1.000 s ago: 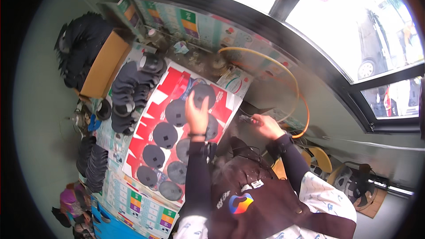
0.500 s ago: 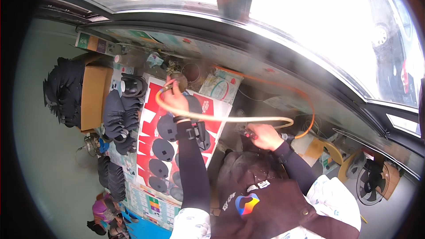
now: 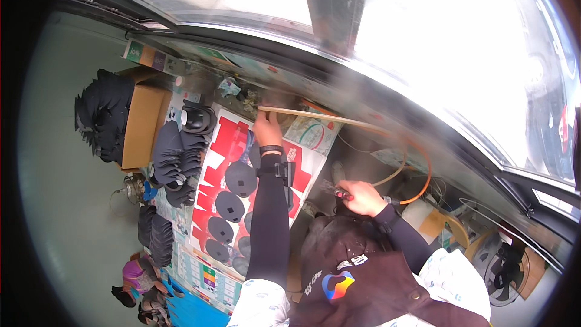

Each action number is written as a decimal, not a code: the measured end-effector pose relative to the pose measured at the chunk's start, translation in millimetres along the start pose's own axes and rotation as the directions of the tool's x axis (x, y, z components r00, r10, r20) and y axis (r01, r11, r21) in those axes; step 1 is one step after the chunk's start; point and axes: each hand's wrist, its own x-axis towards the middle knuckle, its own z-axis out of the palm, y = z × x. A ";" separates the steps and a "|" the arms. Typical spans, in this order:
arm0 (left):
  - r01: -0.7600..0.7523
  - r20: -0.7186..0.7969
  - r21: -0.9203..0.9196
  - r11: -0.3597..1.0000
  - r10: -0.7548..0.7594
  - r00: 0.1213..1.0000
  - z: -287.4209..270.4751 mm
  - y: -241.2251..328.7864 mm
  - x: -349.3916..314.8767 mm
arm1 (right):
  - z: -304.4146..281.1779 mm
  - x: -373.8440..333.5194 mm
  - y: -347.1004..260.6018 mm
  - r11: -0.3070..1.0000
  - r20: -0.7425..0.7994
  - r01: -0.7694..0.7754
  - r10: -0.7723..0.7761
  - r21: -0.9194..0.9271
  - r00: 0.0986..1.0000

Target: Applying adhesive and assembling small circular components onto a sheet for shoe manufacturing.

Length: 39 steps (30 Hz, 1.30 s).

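Observation:
My left hand (image 3: 266, 128) is closed, fingertips pinching the end of a pale hose (image 3: 327, 116) above the far edge of a red and white sheet (image 3: 307, 172). From there the hose runs nearly straight to the right, then curls back toward my right wrist. My right hand (image 3: 361, 198), beside the sheet and above my dark apron (image 3: 369, 272), is closed around a small red-handled tool (image 3: 343, 194) with a metallic tip; its exact kind is unclear. Dark round pieces (image 3: 240, 178), each with a small square mark, lie in rows on the sheet, partly hidden by my left forearm.
Stacked dark curved pieces (image 3: 169, 151) stand left of the sheet, beside a cardboard box (image 3: 145, 127) filled with more. An orange hose (image 3: 428, 166) loops along the window wall. At the right stands a black fan (image 3: 507, 272). Another person (image 3: 139, 275) is at the lower left.
My left hand has moved right and slightly farther away. The pale hose, earlier looped over my left wrist, now stretches nearly straight from my fingertips. My right hand keeps the red-handled tool.

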 end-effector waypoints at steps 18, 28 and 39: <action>0.240 0.138 -0.103 0.965 -0.225 0.965 -28.4 7.2 -67.0 | -1.9 -14.3 -34.4 0.976 -0.011 0.052 -0.051 0.210 0.999; 0.782 0.613 -0.396 0.481 -0.496 0.615 -293.6 -177.4 -507.4 | 84.6 21.3 -156.5 0.989 0.179 0.148 -0.149 0.018 0.973; 0.939 -0.528 0.190 0.287 -0.776 0.344 -419.4 -409.3 -712.4 | 193.1 135.1 -185.0 0.942 0.218 0.297 -0.261 -0.155 0.940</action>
